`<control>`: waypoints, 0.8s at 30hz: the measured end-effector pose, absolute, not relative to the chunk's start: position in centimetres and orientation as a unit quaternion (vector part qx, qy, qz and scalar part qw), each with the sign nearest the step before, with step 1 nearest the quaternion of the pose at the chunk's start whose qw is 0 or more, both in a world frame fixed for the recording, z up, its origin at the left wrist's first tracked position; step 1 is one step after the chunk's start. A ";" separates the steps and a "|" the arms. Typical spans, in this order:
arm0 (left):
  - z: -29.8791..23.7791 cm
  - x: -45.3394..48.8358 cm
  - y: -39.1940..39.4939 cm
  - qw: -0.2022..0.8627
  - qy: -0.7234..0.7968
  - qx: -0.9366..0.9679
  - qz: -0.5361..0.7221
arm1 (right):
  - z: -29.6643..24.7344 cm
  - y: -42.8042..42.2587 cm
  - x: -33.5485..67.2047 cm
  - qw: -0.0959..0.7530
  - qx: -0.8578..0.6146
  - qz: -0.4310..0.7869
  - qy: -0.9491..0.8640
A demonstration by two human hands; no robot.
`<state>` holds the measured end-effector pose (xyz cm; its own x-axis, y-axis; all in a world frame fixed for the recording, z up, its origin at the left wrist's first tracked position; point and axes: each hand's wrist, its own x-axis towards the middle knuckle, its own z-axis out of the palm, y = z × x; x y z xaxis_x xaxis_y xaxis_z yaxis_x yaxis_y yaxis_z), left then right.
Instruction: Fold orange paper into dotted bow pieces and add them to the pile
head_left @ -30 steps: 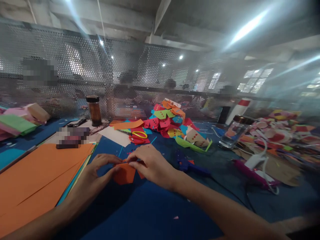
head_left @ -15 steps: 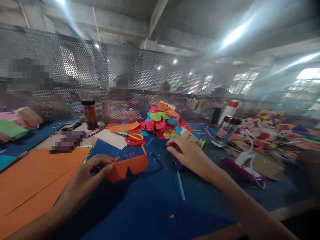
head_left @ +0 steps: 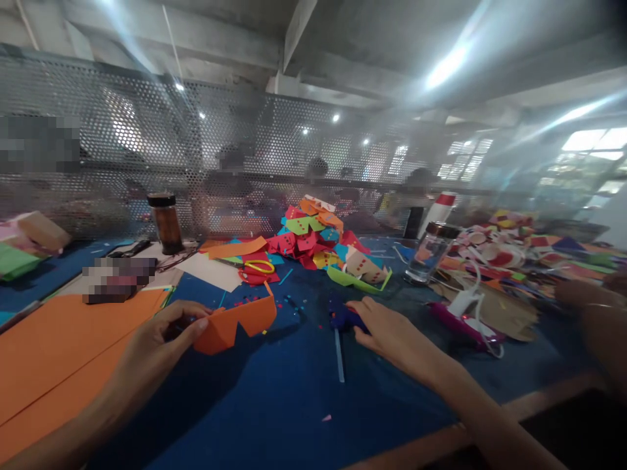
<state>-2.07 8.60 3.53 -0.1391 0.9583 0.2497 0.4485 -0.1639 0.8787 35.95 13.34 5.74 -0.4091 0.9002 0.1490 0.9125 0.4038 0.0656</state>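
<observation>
Your left hand (head_left: 161,339) pinches orange paper (head_left: 218,331), nearly closed; your right hand (head_left: 392,331) half-curls over the glue gun (head_left: 339,314) beneath it, grip unclear.

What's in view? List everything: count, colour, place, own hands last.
Notched paper piece: one, orange, centre left
Plastic glue gun: one, dark blue, centre
Slim stick: one, translucent, by glue gun
Metal scissors: one pair, yellow handles, beyond notched piece
Heaped paper cutouts: many, multicoloured, middle back
Flat paper stack: one, orange top, left
Flat paper sheet: one, white, beside scissors
Lidded jar: one, brown, back left
Lidded tumbler: one, clear, back right
Slim cylinder: one, white and red, behind tumbler
Rounded power strip: one, magenta, right
Paper scraps: many, mixed, far right
Perforated metal screen: one, grey, back
Tabletop: one, blue, below
Left hand: one, bare, pinching notched piece
Right hand: one, bare, at glue gun, grip unclear
</observation>
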 end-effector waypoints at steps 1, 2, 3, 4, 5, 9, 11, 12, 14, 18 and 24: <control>3.5 -2.1 8.7 0.271 0.582 0.600 0.477 | 5.6 13.3 35.9 0.047 -0.537 -0.070 -0.840; 3.5 -2.2 8.8 0.273 0.578 0.600 0.482 | 5.6 13.3 35.9 0.054 -0.533 -0.071 -0.841; 3.5 -2.3 8.9 0.275 0.574 0.598 0.487 | 5.5 13.3 35.9 0.067 -0.532 -0.068 -0.841; 3.4 -2.4 9.0 0.280 0.572 0.596 0.489 | 5.6 13.3 35.9 0.088 -0.534 -0.059 -0.839; 3.4 -2.5 9.0 0.288 0.571 0.592 0.490 | 5.8 13.4 35.8 0.116 -0.536 -0.045 -0.835; 3.5 -3.0 9.1 0.329 0.571 0.575 0.485 | 7.4 13.9 34.1 0.247 -0.550 0.039 -0.797; 3.5 -3.0 9.1 0.345 0.574 0.567 0.480 | 8.3 14.0 32.2 0.311 -0.527 0.094 -0.785; 3.5 -3.1 9.1 0.347 0.576 0.564 0.478 | 8.6 14.0 31.1 0.355 -0.510 0.132 -0.772; 3.4 -3.2 9.2 0.342 0.582 0.565 0.474 | 8.9 13.9 28.9 0.387 -0.487 0.214 -0.753; 3.3 -3.9 9.4 0.325 0.591 0.564 0.476 | 8.1 13.5 25.9 0.395 -0.404 0.350 -0.747; 2.7 -4.8 9.9 0.326 0.556 0.583 0.495 | 7.2 12.7 25.6 0.312 -0.354 0.355 -0.807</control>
<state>-4.84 9.89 2.70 -0.1078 0.9707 0.2148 0.3264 -0.1695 0.9299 25.59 12.65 7.15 -0.5545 0.7930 0.2523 0.3501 0.4974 -0.7938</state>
